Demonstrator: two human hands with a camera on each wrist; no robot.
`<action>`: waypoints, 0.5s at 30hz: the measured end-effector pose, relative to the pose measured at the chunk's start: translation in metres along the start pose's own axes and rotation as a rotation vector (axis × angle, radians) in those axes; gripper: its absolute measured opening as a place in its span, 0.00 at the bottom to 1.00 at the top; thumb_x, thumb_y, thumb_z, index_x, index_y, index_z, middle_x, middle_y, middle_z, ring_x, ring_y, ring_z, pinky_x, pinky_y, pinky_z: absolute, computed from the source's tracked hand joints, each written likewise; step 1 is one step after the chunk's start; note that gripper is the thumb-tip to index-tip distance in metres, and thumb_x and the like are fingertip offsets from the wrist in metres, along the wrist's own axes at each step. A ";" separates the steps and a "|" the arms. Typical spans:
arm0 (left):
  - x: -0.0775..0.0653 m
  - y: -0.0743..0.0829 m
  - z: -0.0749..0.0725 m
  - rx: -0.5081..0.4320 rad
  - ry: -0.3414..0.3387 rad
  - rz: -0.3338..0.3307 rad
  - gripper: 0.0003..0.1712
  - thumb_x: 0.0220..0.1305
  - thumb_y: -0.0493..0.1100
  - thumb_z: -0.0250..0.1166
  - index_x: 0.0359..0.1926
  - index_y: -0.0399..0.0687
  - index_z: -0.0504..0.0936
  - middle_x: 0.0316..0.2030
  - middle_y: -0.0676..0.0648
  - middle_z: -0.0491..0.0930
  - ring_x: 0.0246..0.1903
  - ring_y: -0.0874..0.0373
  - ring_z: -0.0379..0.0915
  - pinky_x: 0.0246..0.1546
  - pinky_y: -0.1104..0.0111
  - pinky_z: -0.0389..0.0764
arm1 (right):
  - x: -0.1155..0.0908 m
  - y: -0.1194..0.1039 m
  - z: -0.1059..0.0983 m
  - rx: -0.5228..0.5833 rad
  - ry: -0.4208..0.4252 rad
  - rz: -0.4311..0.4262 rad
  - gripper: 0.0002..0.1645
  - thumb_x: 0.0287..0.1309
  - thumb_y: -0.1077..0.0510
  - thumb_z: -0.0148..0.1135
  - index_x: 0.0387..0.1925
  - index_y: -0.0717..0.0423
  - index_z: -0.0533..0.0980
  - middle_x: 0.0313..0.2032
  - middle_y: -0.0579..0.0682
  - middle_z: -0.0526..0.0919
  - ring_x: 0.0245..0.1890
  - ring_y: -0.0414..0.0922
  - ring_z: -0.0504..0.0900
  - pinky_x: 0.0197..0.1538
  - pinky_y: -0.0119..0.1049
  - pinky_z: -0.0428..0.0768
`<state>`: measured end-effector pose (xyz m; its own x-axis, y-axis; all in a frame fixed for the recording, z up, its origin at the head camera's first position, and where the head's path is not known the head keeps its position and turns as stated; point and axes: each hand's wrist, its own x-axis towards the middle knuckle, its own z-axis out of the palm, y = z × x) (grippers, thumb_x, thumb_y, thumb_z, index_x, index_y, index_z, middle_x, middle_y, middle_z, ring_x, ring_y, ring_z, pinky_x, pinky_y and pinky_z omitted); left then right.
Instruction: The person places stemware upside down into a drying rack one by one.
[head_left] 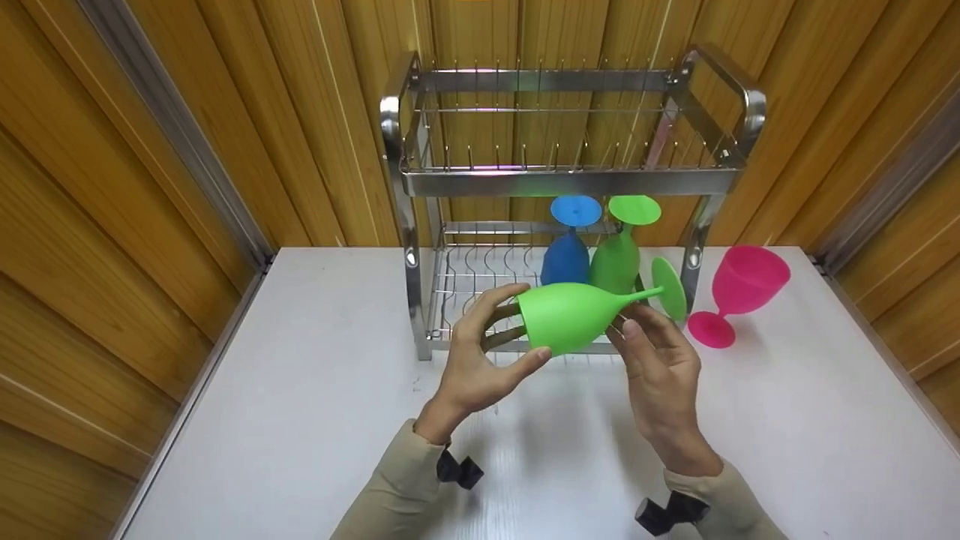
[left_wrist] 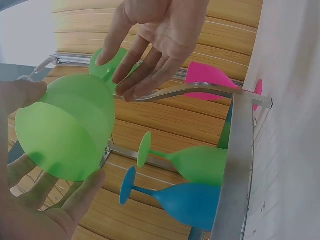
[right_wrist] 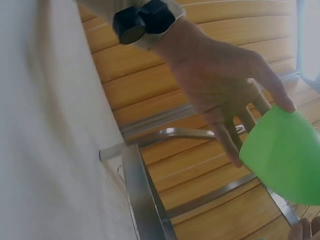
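A light green plastic goblet (head_left: 568, 316) lies sideways in the air in front of the rack, its base pointing right. My left hand (head_left: 478, 373) grips its bowl near the rim, thumb at the front and fingers around the far side. Close to the stem is my right hand (head_left: 664, 382), its fingers loosely extended; whether they touch the goblet is unclear. In the left wrist view, the right hand (left_wrist: 157, 47) partly covers the goblet's base. Only some right-hand fingertips (right_wrist: 302, 230) show in the right wrist view.
Behind the hands stands a two-tier metal dish rack (head_left: 570, 182). On its lower shelf, a blue goblet (head_left: 566, 259) and another green goblet (head_left: 616, 262) stand upside down, side by side. A pink goblet (head_left: 746, 281) stands upright on the white table (head_left: 300, 390), right of the rack.
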<state>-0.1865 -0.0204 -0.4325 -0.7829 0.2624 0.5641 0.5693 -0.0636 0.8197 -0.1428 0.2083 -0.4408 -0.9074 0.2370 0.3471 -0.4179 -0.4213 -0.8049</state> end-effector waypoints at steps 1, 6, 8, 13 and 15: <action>0.000 0.000 0.000 -0.003 0.002 0.000 0.43 0.57 0.41 0.81 0.73 0.46 0.74 0.66 0.42 0.76 0.63 0.44 0.82 0.55 0.60 0.89 | 0.002 0.001 0.003 0.047 0.018 0.020 0.21 0.76 0.72 0.54 0.66 0.66 0.77 0.64 0.56 0.79 0.65 0.51 0.83 0.70 0.46 0.79; 0.000 -0.001 0.002 -0.012 0.012 0.007 0.44 0.56 0.41 0.81 0.73 0.46 0.74 0.67 0.42 0.75 0.63 0.44 0.82 0.55 0.60 0.89 | 0.009 0.000 0.014 0.190 0.087 0.096 0.21 0.78 0.65 0.56 0.66 0.56 0.80 0.65 0.51 0.78 0.67 0.49 0.81 0.73 0.43 0.77; 0.000 -0.001 0.002 -0.012 0.014 0.012 0.44 0.56 0.41 0.81 0.73 0.46 0.74 0.67 0.42 0.75 0.63 0.44 0.82 0.55 0.60 0.89 | 0.010 -0.001 0.015 0.217 0.112 0.128 0.20 0.78 0.64 0.58 0.65 0.54 0.82 0.65 0.51 0.79 0.67 0.49 0.82 0.72 0.42 0.78; 0.000 -0.002 0.002 -0.011 0.013 0.012 0.43 0.57 0.41 0.81 0.73 0.47 0.74 0.67 0.42 0.75 0.63 0.44 0.82 0.54 0.60 0.90 | 0.012 -0.003 0.014 0.268 0.139 0.199 0.18 0.77 0.62 0.60 0.62 0.50 0.84 0.62 0.49 0.80 0.67 0.49 0.80 0.71 0.40 0.78; -0.001 -0.002 0.003 -0.015 0.006 0.007 0.43 0.57 0.41 0.80 0.73 0.47 0.74 0.67 0.42 0.75 0.63 0.44 0.82 0.54 0.60 0.90 | 0.012 -0.003 0.013 0.267 0.135 0.206 0.16 0.78 0.61 0.59 0.60 0.50 0.85 0.61 0.49 0.80 0.68 0.49 0.78 0.72 0.40 0.78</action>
<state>-0.1866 -0.0176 -0.4350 -0.7804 0.2559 0.5705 0.5711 -0.0799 0.8170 -0.1532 0.2010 -0.4276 -0.9670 0.2297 0.1098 -0.2404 -0.6815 -0.6912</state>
